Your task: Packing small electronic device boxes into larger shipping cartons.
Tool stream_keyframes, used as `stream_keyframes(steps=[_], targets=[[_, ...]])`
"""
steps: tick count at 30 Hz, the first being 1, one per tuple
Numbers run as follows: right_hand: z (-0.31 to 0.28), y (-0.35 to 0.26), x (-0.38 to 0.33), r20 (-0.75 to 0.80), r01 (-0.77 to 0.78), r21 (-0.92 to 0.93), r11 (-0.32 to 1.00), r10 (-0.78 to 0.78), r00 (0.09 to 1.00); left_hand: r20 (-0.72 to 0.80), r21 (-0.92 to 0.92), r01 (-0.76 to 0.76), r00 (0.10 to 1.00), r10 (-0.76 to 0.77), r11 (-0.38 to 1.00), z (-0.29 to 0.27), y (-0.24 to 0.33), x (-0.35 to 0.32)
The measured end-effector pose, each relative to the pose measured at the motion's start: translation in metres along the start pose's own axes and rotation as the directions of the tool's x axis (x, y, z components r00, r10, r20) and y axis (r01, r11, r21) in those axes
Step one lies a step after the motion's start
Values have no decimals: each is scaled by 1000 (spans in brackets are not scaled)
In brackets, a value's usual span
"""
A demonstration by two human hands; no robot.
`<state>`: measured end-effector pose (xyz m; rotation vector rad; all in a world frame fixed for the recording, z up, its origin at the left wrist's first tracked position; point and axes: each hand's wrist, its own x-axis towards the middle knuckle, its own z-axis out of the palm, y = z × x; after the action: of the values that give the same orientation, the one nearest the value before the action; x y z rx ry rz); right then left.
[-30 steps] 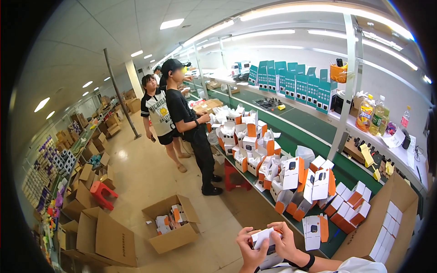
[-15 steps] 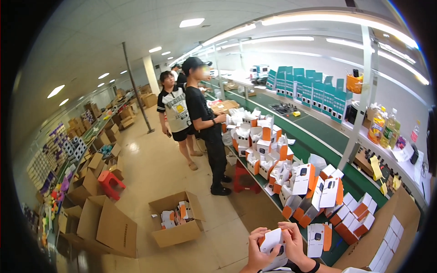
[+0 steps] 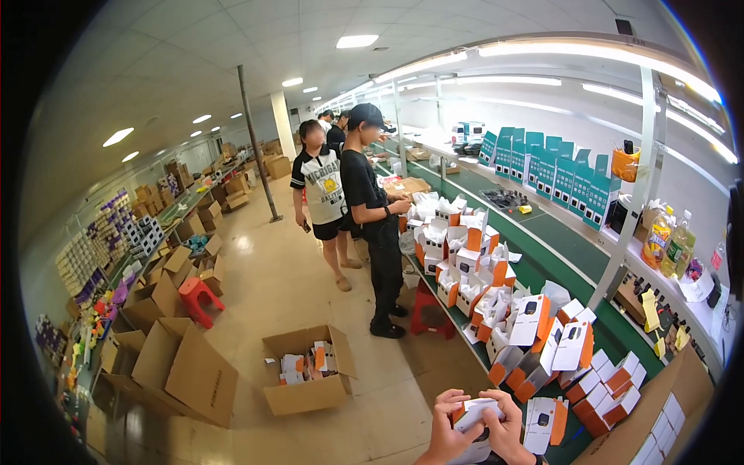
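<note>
At the lower edge, a small white-and-orange carton [image 3: 476, 413] is held between my two hands. My left hand [image 3: 449, 432] wraps its left side, with the fingers curled over an orange edge. On the other side my right hand [image 3: 505, 428] grips it, thumb bent against the white face. Part of the carton is hidden behind my fingers. Just right of my hands, a flat white carton [image 3: 540, 425] with an orange side flap lies on the green bench. Beyond it leans a group of white-and-orange cartons [image 3: 571, 346], some with open ends.
Open cartons stuffed with white paper [image 3: 473, 256] crowd the green bench [image 3: 570, 293]. Two people stand on its left, the nearer a person in black [image 3: 372, 209]. An open cardboard box [image 3: 306, 399] with cartons sits on the floor. A large cardboard box [image 3: 659, 422] stands at the lower right.
The view has swung a little, so most of the scene sits further right. In my hands the carton has tipped, and its white face now looks shorter and flatter.
</note>
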<state>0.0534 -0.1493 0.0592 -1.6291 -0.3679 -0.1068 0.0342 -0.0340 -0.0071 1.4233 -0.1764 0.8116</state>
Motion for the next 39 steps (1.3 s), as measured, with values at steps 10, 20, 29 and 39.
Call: stream_keyframes(steps=[10, 20, 29, 39], targets=[[-8, 14, 3, 40, 200, 54, 978, -202, 979, 72, 93, -97, 993, 90, 991, 0, 2, 6], [-13, 32, 9, 44, 210, 159, 965, -219, 975, 166, 172, -147, 979, 119, 974, -10, -1, 3], [-19, 32, 10, 83, 282, 142, 949, -295, 952, 235, 177, -136, 968, 92, 975, -11, 6, 5], [-19, 30, 3, 121, 78, 199, 977, -104, 987, 97, 13, -25, 995, 23, 1000, -4, 4, -4]])
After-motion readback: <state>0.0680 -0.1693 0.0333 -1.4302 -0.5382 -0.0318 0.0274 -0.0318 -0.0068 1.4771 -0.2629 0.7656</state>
